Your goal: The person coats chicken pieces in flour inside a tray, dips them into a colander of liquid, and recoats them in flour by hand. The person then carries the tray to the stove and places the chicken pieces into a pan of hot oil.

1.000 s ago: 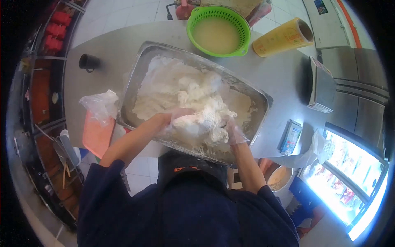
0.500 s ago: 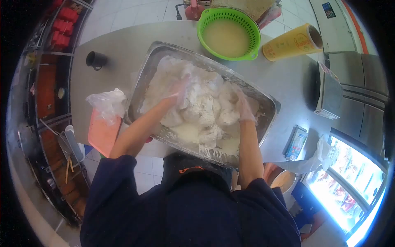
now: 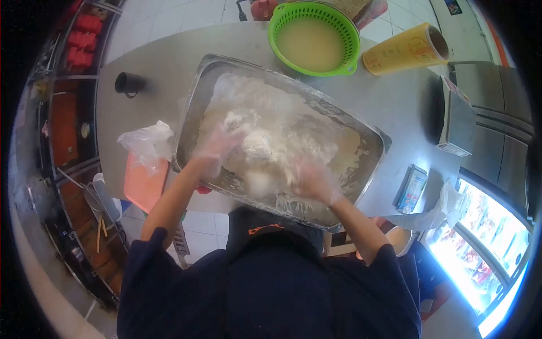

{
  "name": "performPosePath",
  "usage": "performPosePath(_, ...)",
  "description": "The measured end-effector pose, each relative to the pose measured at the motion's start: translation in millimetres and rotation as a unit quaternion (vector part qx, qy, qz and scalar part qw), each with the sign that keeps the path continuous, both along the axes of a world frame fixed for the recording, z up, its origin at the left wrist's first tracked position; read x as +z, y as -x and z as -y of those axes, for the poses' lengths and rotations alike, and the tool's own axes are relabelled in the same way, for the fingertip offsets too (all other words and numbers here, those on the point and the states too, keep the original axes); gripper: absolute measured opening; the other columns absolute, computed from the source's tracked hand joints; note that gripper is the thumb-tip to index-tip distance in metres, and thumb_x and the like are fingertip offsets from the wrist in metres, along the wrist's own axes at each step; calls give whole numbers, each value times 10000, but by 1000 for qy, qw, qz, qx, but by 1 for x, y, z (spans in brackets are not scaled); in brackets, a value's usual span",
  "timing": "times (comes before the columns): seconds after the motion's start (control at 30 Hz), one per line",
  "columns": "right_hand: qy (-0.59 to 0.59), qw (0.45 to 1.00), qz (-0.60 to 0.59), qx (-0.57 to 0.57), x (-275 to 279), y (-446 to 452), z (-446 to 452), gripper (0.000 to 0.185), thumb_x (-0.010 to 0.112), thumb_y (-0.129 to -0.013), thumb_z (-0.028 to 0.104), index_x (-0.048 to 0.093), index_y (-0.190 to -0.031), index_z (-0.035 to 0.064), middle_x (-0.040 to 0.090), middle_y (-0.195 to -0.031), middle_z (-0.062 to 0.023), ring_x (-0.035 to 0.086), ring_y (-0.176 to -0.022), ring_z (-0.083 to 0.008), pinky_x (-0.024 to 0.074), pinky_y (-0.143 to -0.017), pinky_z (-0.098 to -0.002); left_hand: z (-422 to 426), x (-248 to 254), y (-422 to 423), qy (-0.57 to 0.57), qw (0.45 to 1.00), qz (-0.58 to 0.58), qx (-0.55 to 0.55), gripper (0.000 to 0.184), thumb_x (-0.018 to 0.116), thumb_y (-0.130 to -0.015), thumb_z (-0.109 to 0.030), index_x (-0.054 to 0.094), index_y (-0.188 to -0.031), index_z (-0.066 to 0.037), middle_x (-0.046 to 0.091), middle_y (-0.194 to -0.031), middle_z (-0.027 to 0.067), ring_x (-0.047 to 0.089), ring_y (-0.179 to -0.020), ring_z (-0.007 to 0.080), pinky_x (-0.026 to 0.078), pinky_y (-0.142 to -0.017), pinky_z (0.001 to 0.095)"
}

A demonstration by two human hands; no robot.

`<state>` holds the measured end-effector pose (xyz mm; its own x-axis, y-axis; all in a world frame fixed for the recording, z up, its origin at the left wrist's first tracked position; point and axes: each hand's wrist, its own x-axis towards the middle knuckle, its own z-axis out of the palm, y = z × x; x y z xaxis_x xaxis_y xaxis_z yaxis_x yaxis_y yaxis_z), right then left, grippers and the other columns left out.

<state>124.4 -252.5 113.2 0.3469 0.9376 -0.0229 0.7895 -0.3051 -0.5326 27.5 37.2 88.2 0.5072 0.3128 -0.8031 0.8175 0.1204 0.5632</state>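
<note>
A metal tray (image 3: pixel 372 181) lies at a slant on the steel table, with white flour (image 3: pixel 254 99) spread inside it. Flour-coated pieces (image 3: pixel 261 144) are heaped in its middle, blurred in parts. My left hand (image 3: pixel 221 141), in a clear plastic glove, is over the tray's left side, its fingers at a floured piece; whether it grips the piece is unclear. My right hand (image 3: pixel 315 179), also gloved, is right of the heap at the tray's near side, its fingers smeared by motion.
Behind the tray stand a green basket (image 3: pixel 355 42) around pale liquid and a yellow film roll (image 3: pixel 398 52). A black mug (image 3: pixel 130 83), a plastic bag (image 3: pixel 148 141) and a pink board (image 3: pixel 144 183) are at left. At right are a box (image 3: pixel 456 121) and a blue packet (image 3: pixel 413 189).
My left hand has moved down and left, my right hand down and left toward the near side. The floured pieces have shifted and the heap is lower and blurred.
</note>
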Motion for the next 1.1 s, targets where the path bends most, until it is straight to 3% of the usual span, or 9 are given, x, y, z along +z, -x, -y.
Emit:
performPosePath(0.1, 52, 998, 23, -25, 6, 31, 41, 592, 760, -770, 305, 655, -1307, 81, 627, -1337, -234, 571, -1290, -370, 404, -1136, -478, -14, 10, 25, -132, 973, 82, -172, 720, 732, -911, -416, 524, -1467, -8, 613, -1404, 161, 582, -1283, 299, 389, -1139, 404)
performPosePath(0.2, 124, 971, -165, -122, 17, 10, 54, 624, 717, -868, 386, 587, -1396, 79, 554, -1436, -251, 573, -1255, -423, 471, -1039, -507, -17, -29, 48, -47, 934, -60, -350, 764, 717, -899, -477, 518, -1471, -11, 615, -1402, 166, 579, -1279, 301, 370, -1143, 409)
performPosePath(0.27, 128, 952, -177, -215, 15, 4, 46, 626, 703, -879, 394, 576, -1405, 78, 550, -1440, -245, 569, -1260, -418, 470, -1043, -504, 7, -48, 42, 95, 991, -78, 46, 704, 615, -963, -503, 527, -1453, -5, 613, -1391, 168, 585, -1253, 308, 387, -1128, 433)
performPosePath(0.33, 132, 891, -157, -405, -17, 3, 46, 632, 674, -900, 410, 553, -1423, 76, 542, -1449, -234, 561, -1270, -407, 468, -1049, -498, 12, -26, 27, 280, 960, 6, -13, 555, 410, -1065, -472, 576, -1404, -66, 593, -1384, 183, 561, -1264, 297, 404, -1106, 463)
performPosePath(0.37, 103, 885, -160, -425, -40, 3, 44, 635, 660, -911, 418, 542, -1432, 74, 539, -1454, -228, 557, -1275, -402, 467, -1052, -494, 15, -58, 27, 294, 955, 19, -9, 566, 398, -1071, -467, 553, -1416, -46, 553, -1426, 179, 549, -1276, 296, 403, -1117, 458)
performPosePath(0.4, 58, 890, -187, -411, -66, 2, 40, 638, 646, -921, 426, 531, -1441, 73, 535, -1459, -222, 554, -1280, -397, 466, -1056, -491, 23, -8, 6, 267, 963, -36, 24, 582, 392, -1079, -445, 508, -1445, -7, 532, -1441, 173, 521, -1312, 298, 404, -1123, 450)
performPosePath(0.47, -28, 865, -337, -372, -90, -2, 25, 645, 618, -943, 442, 508, -1459, 71, 527, -1468, -210, 546, -1290, -387, 463, -1062, -485, 27, -13, 16, 255, 957, 136, -21, 638, 383, -1086, -441, 360, -1559, -13, 433, -1570, 190, 430, -1423, 328, 332, -1193, 464)
performPosePath(0.57, -70, 699, -602, -380, -95, -15, 20, 656, 576, -975, 465, 474, -1486, 68, 515, -1482, -193, 534, -1305, -372, 460, -1072, -475, 42, -33, 1, 346, 932, 105, 36, 665, 384, -1080, -458, 343, -1572, -13, 365, -1629, 183, 376, -1480, 299, 295, -1219, 452)
performPosePath(1.1, -96, 617, -655, -424, -35, 3, 51, 643, 494, -1041, 484, 439, -1526, 65, 533, -1468, -111, 514, -1334, -280, 422, -1122, -425, 33, 80, -2, 37, 954, -64, -289, 779, 502, -1006, -576, 388, -1561, -40, 438, -1588, 172, 443, -1441, 283, 367, -1178, 437)
